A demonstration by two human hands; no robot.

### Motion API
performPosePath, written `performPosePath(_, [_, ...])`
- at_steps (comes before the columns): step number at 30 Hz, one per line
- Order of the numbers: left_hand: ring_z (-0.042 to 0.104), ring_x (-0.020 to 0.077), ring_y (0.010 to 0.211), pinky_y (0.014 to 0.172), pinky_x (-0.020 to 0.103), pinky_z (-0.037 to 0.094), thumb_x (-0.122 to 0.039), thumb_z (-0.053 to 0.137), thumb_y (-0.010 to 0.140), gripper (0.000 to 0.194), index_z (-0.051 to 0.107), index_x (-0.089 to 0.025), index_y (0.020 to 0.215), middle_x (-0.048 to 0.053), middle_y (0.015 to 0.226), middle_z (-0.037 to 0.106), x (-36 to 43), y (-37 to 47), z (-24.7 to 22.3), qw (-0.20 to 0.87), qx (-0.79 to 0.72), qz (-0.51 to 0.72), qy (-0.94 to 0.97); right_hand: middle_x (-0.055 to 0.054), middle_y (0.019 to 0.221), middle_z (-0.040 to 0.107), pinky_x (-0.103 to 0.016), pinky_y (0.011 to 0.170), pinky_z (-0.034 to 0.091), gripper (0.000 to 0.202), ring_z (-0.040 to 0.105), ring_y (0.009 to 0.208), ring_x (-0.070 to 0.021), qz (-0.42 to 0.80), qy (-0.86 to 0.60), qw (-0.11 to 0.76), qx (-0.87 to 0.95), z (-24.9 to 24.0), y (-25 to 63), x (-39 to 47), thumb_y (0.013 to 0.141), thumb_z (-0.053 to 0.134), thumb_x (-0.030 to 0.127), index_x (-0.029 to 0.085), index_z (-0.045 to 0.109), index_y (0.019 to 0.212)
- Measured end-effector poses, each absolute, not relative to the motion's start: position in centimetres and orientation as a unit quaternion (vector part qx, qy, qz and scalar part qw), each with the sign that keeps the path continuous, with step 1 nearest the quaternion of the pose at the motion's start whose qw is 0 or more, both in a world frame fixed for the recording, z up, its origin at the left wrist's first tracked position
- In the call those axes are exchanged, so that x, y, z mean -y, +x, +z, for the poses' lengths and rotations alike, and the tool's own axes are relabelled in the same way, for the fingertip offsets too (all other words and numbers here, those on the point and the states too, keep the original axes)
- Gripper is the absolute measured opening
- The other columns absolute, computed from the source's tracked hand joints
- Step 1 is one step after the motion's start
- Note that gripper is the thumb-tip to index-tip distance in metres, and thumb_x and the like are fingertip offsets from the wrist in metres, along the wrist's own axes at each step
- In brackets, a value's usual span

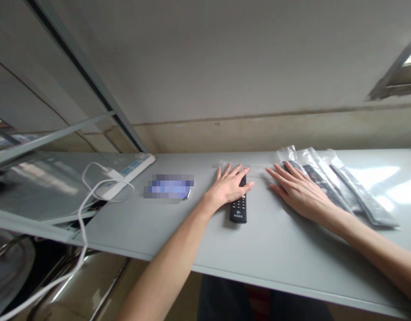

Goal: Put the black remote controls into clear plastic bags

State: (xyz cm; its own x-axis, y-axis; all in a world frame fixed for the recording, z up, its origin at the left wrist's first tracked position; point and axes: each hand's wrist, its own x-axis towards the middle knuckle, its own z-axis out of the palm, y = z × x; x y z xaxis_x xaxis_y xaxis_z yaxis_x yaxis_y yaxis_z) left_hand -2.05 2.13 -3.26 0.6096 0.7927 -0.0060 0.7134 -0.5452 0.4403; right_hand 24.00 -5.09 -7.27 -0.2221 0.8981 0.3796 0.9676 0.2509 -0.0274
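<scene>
My left hand (229, 185) lies palm down with its fingers spread, covering the upper part of a black remote control (238, 211). The remote's lower end, with rows of buttons and pale lettering, shows below the hand. To the right, my right hand (300, 191) is flat with fingers stretched out, over the left edge of several dark remotes in clear plastic bags (355, 191). It hides part of the nearest bagged remote; whether it presses on it I cannot tell. Some thin clear plastic (222, 164) shows just behind my left fingertips.
A pixelated blue object (168, 188) lies on the grey table (205, 245) left of my hands. Farther left sits a white power strip (128, 176) with a white cable (80, 218) hanging over the front edge. A metal frame (125, 129) rises behind it, against the wall.
</scene>
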Motion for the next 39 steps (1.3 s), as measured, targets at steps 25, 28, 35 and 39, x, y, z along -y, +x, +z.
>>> performPosePath(25, [0.02,0.0333,0.168,0.134,0.062,0.014,-0.061,0.05,0.107,0.071,0.035,-0.031,0.169,0.013,0.18,0.023,-1.5,-1.7,-2.0,0.165,-0.392,0.063,0.903,-0.021,0.179,0.02,-0.073,0.094,0.058,0.1,0.054,0.143,-0.0503,-0.127,-0.631,0.187,0.742,-4.7,24.2,5.9,0.091,0.048,0.009,0.038,0.002,0.176])
performPosePath(28, [0.026,0.0312,0.166,0.134,0.058,0.02,-0.054,0.05,0.108,0.068,0.034,-0.032,0.17,0.012,0.179,0.025,-1.5,-1.6,-2.1,0.144,-0.387,0.057,0.909,-0.018,0.182,0.01,-0.074,0.098,0.056,0.107,0.046,0.149,-0.0524,-0.147,-0.623,0.224,0.735,-3.6,24.7,6.2,0.088,0.052,0.006,0.038,0.0,0.176])
performPosePath(35, [0.005,0.0318,0.17,0.136,0.059,0.004,-0.06,0.043,0.11,0.065,0.047,-0.023,0.163,0.012,0.18,0.025,-1.4,-1.3,-1.3,0.103,-0.349,0.16,0.917,-0.013,0.181,0.012,-0.073,0.109,0.053,0.098,0.046,0.15,-0.0476,-0.223,-0.543,0.404,0.702,-0.3,24.7,7.0,0.095,0.059,0.007,0.042,0.014,0.175])
performPosePath(39, [0.026,0.032,0.165,0.134,0.058,0.016,-0.062,0.04,0.11,0.059,0.06,-0.024,0.151,0.011,0.166,0.051,-0.8,-0.6,-0.6,0.167,-0.277,0.309,0.894,-0.013,0.178,0.022,-0.065,0.112,0.057,0.098,0.053,0.148,-0.0425,-0.233,-0.397,0.473,0.751,-0.4,23.0,7.4,0.095,0.069,0.005,0.039,0.022,0.174])
